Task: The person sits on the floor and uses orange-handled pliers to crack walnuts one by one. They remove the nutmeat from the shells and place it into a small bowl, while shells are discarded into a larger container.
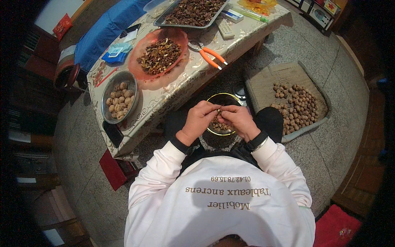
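Note:
My left hand (200, 119) and my right hand (240, 119) meet over a yellow-rimmed bin (230, 134) between my knees. A small walnut piece (219, 110) is pinched between their fingertips; the fingers partly cover it. Broken walnut shells (220, 126) lie in the bin below. On the table to the left, a salmon-red plastic dish (135, 66) holds a heap of walnut kernels (160, 57). Orange-handled pliers (211, 57) rest beside it near the table edge. A metal bowl (104, 106) of whole walnuts (120, 100) stands at the table's near corner.
A shallow ridged tray (268, 80) with many whole walnuts (301, 108) lies on the floor at right. The cloth-covered table (160, 105) also bears a metal tray (185, 26) of dark pieces, a calculator (226, 28), wipes (117, 52) and a phone (112, 133). A red stool (113, 169) stands below.

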Demonstrator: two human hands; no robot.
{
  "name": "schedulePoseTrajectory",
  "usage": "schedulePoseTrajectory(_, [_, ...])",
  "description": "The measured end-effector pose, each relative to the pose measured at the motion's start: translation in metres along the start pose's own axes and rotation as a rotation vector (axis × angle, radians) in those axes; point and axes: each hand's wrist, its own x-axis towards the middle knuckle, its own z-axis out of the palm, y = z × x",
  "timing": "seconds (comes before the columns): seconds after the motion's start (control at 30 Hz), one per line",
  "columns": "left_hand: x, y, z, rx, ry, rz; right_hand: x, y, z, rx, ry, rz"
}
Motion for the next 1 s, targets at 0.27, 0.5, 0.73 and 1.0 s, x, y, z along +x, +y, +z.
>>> schedulePoseTrajectory(0.27, [0.000, -0.010, 0.002, -0.239, 0.066, -0.140, 0.003, -0.001, -0.004, 0.210, -0.023, 0.048])
schedulePoseTrajectory(0.5, [-0.001, -0.013, 0.009, -0.148, 0.164, -0.161, 0.000, 0.000, 0.005, 0.142, 0.018, -0.007])
schedulePoseTrajectory(0.73, [-0.004, -0.006, 0.006, -0.092, 0.120, -0.110, 0.002, 0.003, 0.008, 0.030, 0.082, -0.034])
schedulePoseTrajectory(1.0, [-0.002, -0.004, 0.000, -0.067, -0.023, -0.013, 0.001, 0.004, 0.007, 0.048, 0.070, -0.022])
